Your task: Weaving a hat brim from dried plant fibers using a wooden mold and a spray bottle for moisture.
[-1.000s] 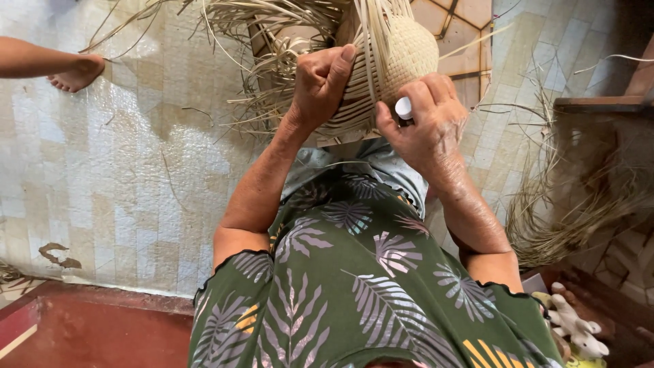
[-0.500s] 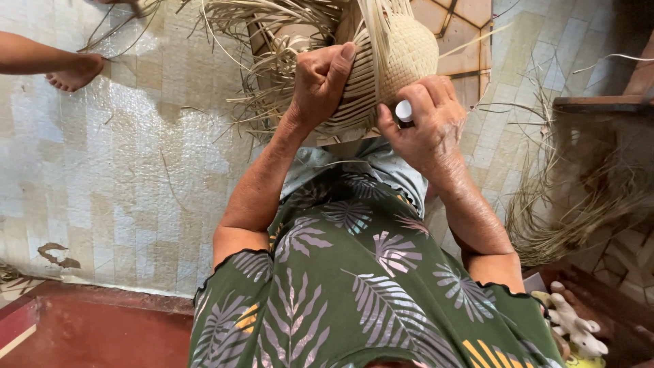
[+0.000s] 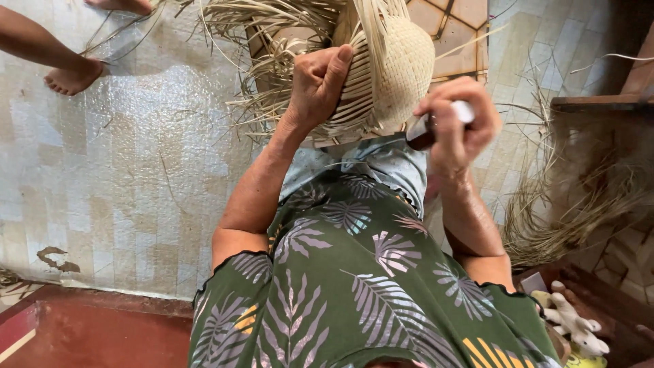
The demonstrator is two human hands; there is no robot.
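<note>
A half-woven straw hat with many loose palm strips fanning out rests on my lap above my green leaf-print dress. My left hand grips the hat's woven side, thumb pressed up along the strips. My right hand is closed around a small tool with a dark handle and a pale end, held just right of the hat and apart from it.
Another person's bare foot and lower leg stand on the pale patterned floor covering at upper left. A heap of loose straw lies at right beside a wooden ledge. A small white toy sits at lower right.
My right hand has pulled away from the hat to the right and lowered, with the tool in it. My left hand keeps its grip on the hat.
</note>
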